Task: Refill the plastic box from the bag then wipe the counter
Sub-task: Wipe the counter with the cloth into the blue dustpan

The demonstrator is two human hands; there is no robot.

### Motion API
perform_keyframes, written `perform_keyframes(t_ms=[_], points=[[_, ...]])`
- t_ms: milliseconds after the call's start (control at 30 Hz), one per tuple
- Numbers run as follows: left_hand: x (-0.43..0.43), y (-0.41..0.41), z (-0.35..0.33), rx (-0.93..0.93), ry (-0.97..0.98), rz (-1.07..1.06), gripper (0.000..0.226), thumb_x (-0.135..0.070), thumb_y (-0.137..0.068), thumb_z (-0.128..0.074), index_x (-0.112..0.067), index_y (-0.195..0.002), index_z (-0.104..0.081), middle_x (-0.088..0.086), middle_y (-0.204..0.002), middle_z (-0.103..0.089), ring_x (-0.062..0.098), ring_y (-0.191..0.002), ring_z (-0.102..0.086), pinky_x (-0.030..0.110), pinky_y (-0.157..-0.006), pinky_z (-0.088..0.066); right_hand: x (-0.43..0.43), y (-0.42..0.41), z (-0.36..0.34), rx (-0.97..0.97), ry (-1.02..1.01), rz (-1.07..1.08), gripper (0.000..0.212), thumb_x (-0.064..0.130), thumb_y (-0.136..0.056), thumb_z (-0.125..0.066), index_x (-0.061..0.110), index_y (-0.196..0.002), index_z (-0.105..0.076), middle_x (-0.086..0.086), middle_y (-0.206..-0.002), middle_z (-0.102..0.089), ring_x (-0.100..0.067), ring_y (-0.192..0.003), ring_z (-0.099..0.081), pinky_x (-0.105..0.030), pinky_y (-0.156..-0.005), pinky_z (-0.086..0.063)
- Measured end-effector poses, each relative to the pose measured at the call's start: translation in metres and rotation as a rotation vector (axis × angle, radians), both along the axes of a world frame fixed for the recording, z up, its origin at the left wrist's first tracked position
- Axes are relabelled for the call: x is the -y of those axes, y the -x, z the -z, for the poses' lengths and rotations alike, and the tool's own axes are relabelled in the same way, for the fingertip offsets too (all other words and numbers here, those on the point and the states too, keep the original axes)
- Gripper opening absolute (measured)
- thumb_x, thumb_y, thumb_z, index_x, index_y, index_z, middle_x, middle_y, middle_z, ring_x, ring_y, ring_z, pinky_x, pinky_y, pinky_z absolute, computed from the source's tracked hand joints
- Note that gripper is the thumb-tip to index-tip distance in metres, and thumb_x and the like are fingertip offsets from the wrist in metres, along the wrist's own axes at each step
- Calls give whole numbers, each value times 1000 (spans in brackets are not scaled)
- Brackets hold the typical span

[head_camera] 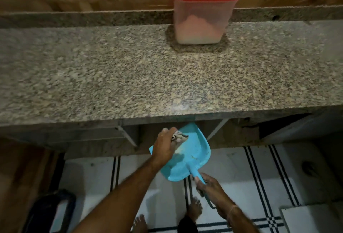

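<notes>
A clear plastic box (201, 23) with a red lid stands at the back of the granite counter (130, 76), partly filled with pale powder. Below the counter's front edge, my right hand (213, 190) grips the handle of a turquoise dustpan (193, 156). My left hand (164, 145) is closed around a crumpled grey-white cloth (179, 137) and rests inside the dustpan. No bag is visible.
A wooden wall runs behind the counter's raised back ledge (92, 17). The white tiled floor (241, 177) has dark stripe lines. My bare feet (194, 208) stand below. A dark bin-like object (50, 212) sits at the bottom left, a white slab (311, 218) at the bottom right.
</notes>
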State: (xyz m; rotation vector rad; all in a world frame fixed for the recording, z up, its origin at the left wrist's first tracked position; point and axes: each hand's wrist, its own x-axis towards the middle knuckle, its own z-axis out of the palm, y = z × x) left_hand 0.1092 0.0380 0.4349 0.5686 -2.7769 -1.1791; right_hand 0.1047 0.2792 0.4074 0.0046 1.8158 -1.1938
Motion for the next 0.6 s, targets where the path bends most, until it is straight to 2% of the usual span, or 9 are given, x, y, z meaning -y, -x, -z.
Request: perform_keyframes(t_ms=[67, 133, 200, 267, 333, 400, 433, 500, 600], points=[[22, -38, -5, 2, -231, -228, 20, -40, -92, -58, -21, -95, -63, 1, -92, -64, 16, -85, -57, 26, -70, -41, 24, -20, 2, 0, -6, -72, 32, 35, -105, -59, 5, -109, -70, -1, -77, -57, -8, -69, -52, -21, -62, -46], [49, -81, -11, -15, -479, -482, 2, -18, -97, -65, -18, -98, -62, -2, -88, -67, 9, -78, -61, 16, -63, -49, 56, -43, 3, -15, -8, -145, 29, 32, -105, -59, 7, -108, -73, -2, -77, -59, -11, -70, -53, -18, -59, -45], [86, -141, -14, -6, -617, -725, 10, -7, -97, -64, -16, -101, -62, -7, -86, -65, 2, -74, -59, 6, -56, -45, 99, -74, 3, -29, 22, -252, 27, 26, -106, -58, 4, -107, -73, -2, -69, -56, -9, -63, -51, -18, -55, -42], [118, -200, -9, 4, -667, -896, 11, -9, -96, -66, -17, -102, -62, 0, -95, -68, 12, -82, -63, 14, -65, -51, 140, -105, 5, -32, 35, -367, 29, 24, -106, -58, 0, -105, -72, 1, -64, -54, -9, -59, -50, -19, -54, -41], [145, -261, -3, 8, -717, -1042, 11, -15, -95, -69, -20, -99, -60, 5, -109, -67, 25, -101, -66, 35, -89, -56, 180, -138, 7, -25, 45, -494, 34, 29, -105, -60, -3, -102, -71, 3, -62, -54, -11, -60, -49, -20, -56, -41], [164, -320, 4, -18, -779, -1212, 14, -16, -96, -69, -18, -105, -58, 6, -112, -60, 27, -113, -62, 42, -99, -50, 218, -173, 11, 0, 54, -587, 33, 27, -105, -61, -3, -101, -72, 3, -61, -53, -11, -60, -48, -20, -55, -41], [172, -345, 9, -45, -805, -1296, 21, -14, -97, -68, -13, -116, -58, 8, -114, -58, 26, -116, -60, 38, -97, -50, 234, -188, 15, 7, 53, -626, 29, 24, -105, -61, -2, -101, -73, 3, -61, -52, -11, -60, -48, -20, -55, -41], [183, -401, 19, -88, -838, -1470, 38, -11, -98, -65, -2, -134, -55, 9, -118, -57, 21, -109, -55, 29, -83, -44, 268, -224, 25, 17, 24, -751, 29, 22, -106, -59, -2, -102, -73, -1, -62, -51, -11, -59, -47, -20, -54, -41], [192, -475, 48, -223, -989, -1682, 43, -12, -100, -63, -3, -141, -51, 6, -126, -58, 24, -107, -59, 34, -82, -49, 316, -271, 54, 28, -33, -874, 36, 21, -106, -58, -14, -105, -67, -8, -63, -47, -12, -54, -45, -22, -52, -40]])
